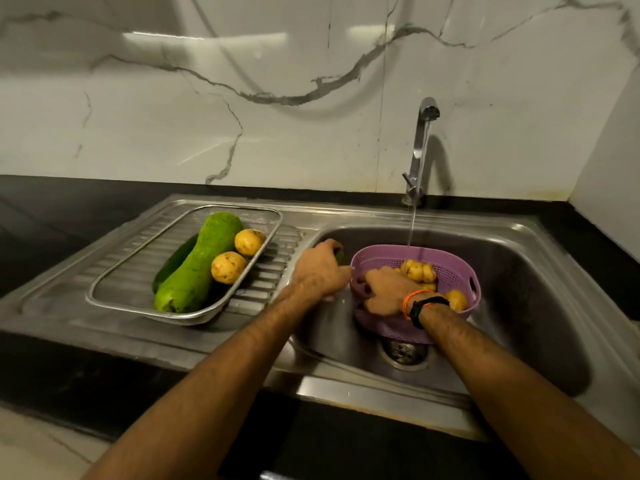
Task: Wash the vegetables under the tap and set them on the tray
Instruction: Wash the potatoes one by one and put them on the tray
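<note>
Potatoes point(418, 270) lie heaped in a purple perforated basket point(453, 271) that stands in the sink basin point(519, 306), directly over the drain point(403, 351); a further potato point(457, 299) sits at the basket's 4 o'clock side. The right hand point(384, 292), wearing an orange thread and a black band at the wrist, reaches into the basket from 6 o'clock with its fingers curled down among the contents at the 9 o'clock wall; whether it clasps a potato or the rim cannot be told. The left hand point(320, 270) is just beside the basket at its 9 o'clock, at the basin's left edge, fingers curled round a dark green vegetable point(341, 257) of which only a small part shows past the knuckles. The two hands are near each other but apart. A thin stream of water point(412, 223) falls from the chrome tap point(420, 150) at 12 o'clock and meets the basket's far rim.

At 9 o'clock of the basin, on the ribbed draining board point(270, 278), rests a steel mesh tray point(114, 299). It holds a long pale-green gourd point(195, 268) lying diagonally, a dark green vegetable point(173, 261) partly hidden along the gourd's left side, and two washed potatoes point(228, 267) on its right, one point(248, 241) nearer the far rim. A black countertop point(69, 209) surrounds the sink, and a white veined wall point(277, 98) rises behind
</note>
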`<action>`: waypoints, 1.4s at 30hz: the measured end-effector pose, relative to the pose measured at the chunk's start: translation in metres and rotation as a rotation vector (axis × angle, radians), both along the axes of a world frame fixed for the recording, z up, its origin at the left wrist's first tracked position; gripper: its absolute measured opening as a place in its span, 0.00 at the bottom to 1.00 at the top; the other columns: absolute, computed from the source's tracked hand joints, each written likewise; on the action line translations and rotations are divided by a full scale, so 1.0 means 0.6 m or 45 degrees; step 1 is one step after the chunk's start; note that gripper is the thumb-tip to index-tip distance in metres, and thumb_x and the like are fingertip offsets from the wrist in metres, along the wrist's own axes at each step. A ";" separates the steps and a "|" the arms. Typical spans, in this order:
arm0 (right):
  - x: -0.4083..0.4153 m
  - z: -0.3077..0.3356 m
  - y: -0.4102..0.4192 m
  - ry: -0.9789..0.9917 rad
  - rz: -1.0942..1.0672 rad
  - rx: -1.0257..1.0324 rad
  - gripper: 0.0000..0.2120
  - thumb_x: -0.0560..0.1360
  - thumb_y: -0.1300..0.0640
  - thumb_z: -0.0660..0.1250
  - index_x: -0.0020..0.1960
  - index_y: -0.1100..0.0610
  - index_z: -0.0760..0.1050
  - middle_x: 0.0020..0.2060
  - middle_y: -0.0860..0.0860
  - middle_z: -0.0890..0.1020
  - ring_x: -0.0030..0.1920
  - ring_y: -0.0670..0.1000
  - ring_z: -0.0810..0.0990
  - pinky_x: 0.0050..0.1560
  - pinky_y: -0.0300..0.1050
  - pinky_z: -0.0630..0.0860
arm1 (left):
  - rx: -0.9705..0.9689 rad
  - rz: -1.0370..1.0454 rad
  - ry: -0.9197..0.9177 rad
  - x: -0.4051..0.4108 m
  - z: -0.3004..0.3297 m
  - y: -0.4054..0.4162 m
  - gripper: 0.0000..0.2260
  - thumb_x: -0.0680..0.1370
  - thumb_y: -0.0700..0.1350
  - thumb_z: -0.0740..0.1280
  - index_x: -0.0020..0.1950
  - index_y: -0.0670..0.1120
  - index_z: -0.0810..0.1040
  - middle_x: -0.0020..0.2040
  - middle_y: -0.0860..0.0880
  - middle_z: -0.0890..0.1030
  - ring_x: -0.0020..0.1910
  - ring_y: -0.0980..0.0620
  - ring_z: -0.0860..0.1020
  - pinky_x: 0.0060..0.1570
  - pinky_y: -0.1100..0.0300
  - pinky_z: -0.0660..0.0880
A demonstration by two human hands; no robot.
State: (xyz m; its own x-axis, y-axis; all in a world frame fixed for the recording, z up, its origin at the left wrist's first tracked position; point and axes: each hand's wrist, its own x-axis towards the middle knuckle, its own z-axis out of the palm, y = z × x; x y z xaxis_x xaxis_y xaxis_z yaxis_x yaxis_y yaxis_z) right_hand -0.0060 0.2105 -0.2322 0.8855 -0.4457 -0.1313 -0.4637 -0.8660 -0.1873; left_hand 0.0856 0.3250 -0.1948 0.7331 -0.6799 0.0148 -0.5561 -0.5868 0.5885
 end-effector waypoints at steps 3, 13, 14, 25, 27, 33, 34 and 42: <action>0.021 0.028 0.020 -0.202 0.012 0.058 0.23 0.70 0.48 0.68 0.63 0.55 0.72 0.55 0.56 0.81 0.55 0.59 0.80 0.55 0.52 0.78 | -0.081 0.002 -0.021 0.020 0.057 0.037 0.25 0.76 0.49 0.72 0.71 0.51 0.71 0.59 0.46 0.81 0.48 0.46 0.84 0.49 0.50 0.82; 0.096 0.133 0.156 -0.641 0.203 0.238 0.20 0.74 0.54 0.71 0.65 0.55 0.75 0.60 0.51 0.80 0.56 0.50 0.80 0.60 0.43 0.75 | -0.048 0.196 -0.081 0.088 0.152 0.193 0.30 0.74 0.39 0.68 0.75 0.55 0.68 0.65 0.45 0.77 0.46 0.46 0.83 0.42 0.53 0.82; 0.100 0.133 0.167 -0.645 0.222 0.239 0.20 0.74 0.54 0.71 0.64 0.54 0.75 0.60 0.52 0.81 0.57 0.51 0.80 0.61 0.44 0.75 | -0.028 0.203 -0.088 0.091 0.152 0.204 0.29 0.75 0.38 0.68 0.75 0.53 0.68 0.65 0.45 0.77 0.42 0.47 0.82 0.34 0.57 0.81; 0.101 0.106 0.220 -0.700 0.230 0.403 0.20 0.74 0.62 0.69 0.65 0.55 0.75 0.59 0.51 0.79 0.55 0.49 0.80 0.57 0.42 0.77 | 0.255 0.138 -0.242 0.108 0.120 0.267 0.17 0.75 0.48 0.71 0.64 0.49 0.80 0.59 0.47 0.82 0.59 0.47 0.79 0.59 0.56 0.76; 0.100 0.100 0.217 -0.677 0.210 0.415 0.22 0.74 0.61 0.69 0.67 0.55 0.74 0.61 0.52 0.78 0.54 0.47 0.79 0.55 0.39 0.76 | 0.286 0.095 -0.266 0.111 0.112 0.270 0.16 0.74 0.48 0.73 0.62 0.51 0.82 0.58 0.48 0.83 0.58 0.48 0.80 0.59 0.55 0.76; 0.088 0.096 0.205 -0.716 0.143 0.503 0.22 0.74 0.60 0.71 0.67 0.55 0.73 0.58 0.52 0.80 0.53 0.47 0.80 0.54 0.37 0.76 | 0.225 0.106 -0.265 0.117 0.106 0.262 0.18 0.73 0.50 0.74 0.62 0.51 0.81 0.58 0.48 0.83 0.58 0.48 0.80 0.61 0.54 0.76; 0.083 0.099 0.199 -0.730 0.128 0.507 0.22 0.74 0.60 0.71 0.67 0.55 0.73 0.57 0.51 0.80 0.52 0.46 0.80 0.54 0.35 0.75 | 0.189 0.113 -0.257 0.116 0.108 0.256 0.19 0.73 0.50 0.74 0.63 0.50 0.80 0.58 0.48 0.83 0.58 0.48 0.80 0.61 0.55 0.76; -0.003 0.126 0.079 -0.757 -0.134 0.373 0.19 0.74 0.59 0.71 0.64 0.55 0.75 0.43 0.48 0.84 0.44 0.44 0.81 0.41 0.25 0.68 | -0.155 0.010 -0.209 0.075 0.108 0.137 0.17 0.73 0.46 0.74 0.61 0.47 0.80 0.58 0.49 0.83 0.55 0.51 0.81 0.57 0.60 0.76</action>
State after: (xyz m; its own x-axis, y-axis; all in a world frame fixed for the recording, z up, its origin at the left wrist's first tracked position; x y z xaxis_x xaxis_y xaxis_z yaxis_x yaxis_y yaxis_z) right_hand -0.0080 0.2582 -0.1565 0.7983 -0.5538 0.2366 -0.2883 -0.6963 -0.6573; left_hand 0.1308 0.4070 -0.1299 0.7193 -0.6602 0.2162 -0.6461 -0.5215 0.5573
